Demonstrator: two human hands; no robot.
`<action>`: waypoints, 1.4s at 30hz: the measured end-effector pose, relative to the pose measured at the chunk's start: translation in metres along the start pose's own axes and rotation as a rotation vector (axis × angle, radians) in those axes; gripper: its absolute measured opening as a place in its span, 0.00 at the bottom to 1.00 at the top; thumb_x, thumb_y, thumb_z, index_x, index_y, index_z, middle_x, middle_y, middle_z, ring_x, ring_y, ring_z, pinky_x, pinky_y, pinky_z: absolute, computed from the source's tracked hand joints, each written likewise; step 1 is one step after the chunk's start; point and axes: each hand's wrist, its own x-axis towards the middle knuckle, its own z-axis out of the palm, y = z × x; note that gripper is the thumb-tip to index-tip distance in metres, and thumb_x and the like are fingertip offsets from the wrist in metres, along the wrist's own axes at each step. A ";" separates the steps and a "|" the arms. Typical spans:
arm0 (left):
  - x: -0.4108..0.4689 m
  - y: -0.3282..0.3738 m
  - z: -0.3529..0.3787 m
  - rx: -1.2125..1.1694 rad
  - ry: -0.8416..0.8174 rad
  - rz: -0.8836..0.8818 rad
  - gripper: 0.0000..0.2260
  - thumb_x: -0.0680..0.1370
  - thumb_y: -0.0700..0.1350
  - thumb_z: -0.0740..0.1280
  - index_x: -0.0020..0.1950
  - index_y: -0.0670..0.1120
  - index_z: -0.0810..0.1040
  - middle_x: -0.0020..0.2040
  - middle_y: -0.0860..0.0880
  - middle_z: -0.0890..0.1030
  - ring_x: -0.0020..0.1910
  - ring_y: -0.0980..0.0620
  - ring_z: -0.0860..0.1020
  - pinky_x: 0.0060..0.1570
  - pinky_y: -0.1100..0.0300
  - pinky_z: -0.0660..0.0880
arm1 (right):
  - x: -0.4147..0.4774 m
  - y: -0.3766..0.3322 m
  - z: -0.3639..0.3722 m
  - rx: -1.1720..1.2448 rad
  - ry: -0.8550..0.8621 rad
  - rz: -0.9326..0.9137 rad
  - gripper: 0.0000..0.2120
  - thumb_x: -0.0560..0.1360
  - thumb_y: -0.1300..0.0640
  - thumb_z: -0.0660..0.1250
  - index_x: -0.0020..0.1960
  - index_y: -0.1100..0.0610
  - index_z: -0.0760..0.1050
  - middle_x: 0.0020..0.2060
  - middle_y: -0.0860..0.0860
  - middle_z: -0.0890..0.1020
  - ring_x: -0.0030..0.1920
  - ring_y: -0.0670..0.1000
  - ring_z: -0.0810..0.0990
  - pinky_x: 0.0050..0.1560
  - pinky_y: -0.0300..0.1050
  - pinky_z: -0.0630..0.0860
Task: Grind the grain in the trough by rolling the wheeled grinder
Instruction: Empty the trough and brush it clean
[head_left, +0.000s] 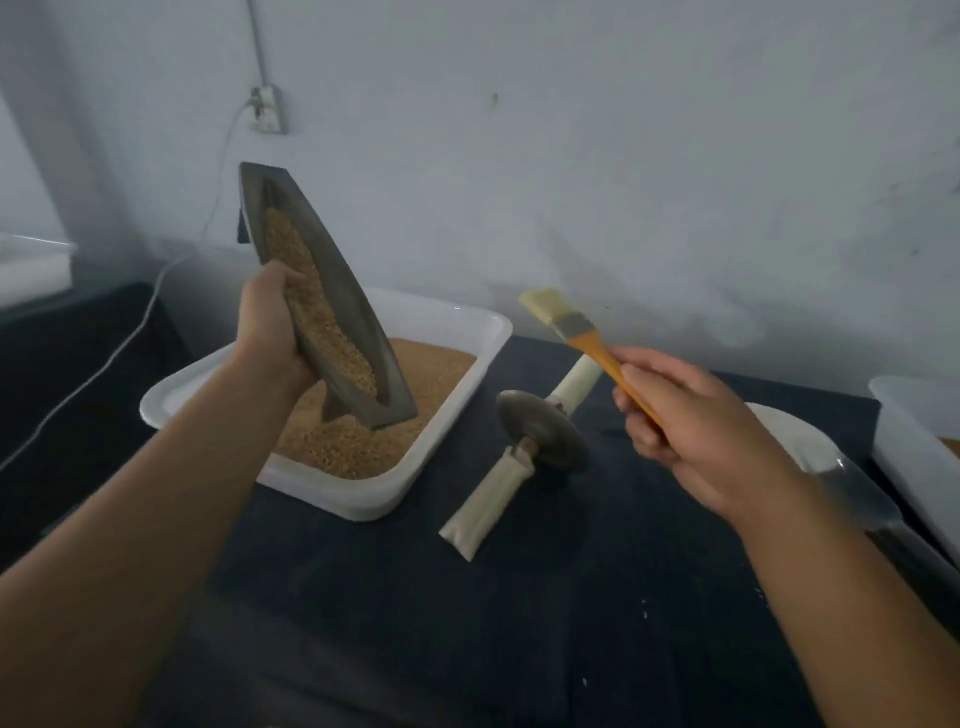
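My left hand grips the grey boat-shaped trough by its left edge and holds it steeply tilted, low end down in the white tray. Brown grain lies along the trough's groove, and more grain fills the tray. My right hand holds a paintbrush by its orange handle, pale bristles pointing up and left, apart from the trough. The wheeled grinder, a dark disc on a pale wrapped axle, lies on the dark cloth between tray and right hand, untouched.
A dark cloth covers the table. A white dish sits behind my right wrist and another white container stands at the right edge. A white cable runs from a wall socket down to the left.
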 end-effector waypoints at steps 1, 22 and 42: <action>0.008 -0.002 -0.002 0.001 -0.003 -0.005 0.12 0.73 0.45 0.66 0.56 0.47 0.81 0.44 0.45 0.83 0.41 0.43 0.84 0.48 0.40 0.84 | 0.016 -0.010 0.021 -0.065 -0.032 -0.024 0.15 0.85 0.60 0.62 0.65 0.48 0.81 0.43 0.52 0.79 0.29 0.46 0.71 0.25 0.36 0.66; 0.060 -0.012 -0.010 0.204 -0.046 0.052 0.32 0.75 0.71 0.69 0.72 0.54 0.77 0.64 0.46 0.84 0.60 0.43 0.85 0.61 0.40 0.81 | 0.158 -0.050 0.208 -0.895 -0.333 -0.504 0.15 0.88 0.53 0.59 0.68 0.52 0.81 0.51 0.50 0.84 0.43 0.47 0.80 0.42 0.43 0.74; 0.062 0.015 -0.005 0.285 -0.085 0.309 0.15 0.76 0.67 0.72 0.60 0.64 0.82 0.58 0.53 0.86 0.59 0.48 0.86 0.60 0.43 0.83 | 0.150 -0.059 0.189 -0.742 -0.205 -0.634 0.17 0.88 0.56 0.55 0.70 0.53 0.78 0.43 0.47 0.82 0.35 0.42 0.77 0.35 0.36 0.68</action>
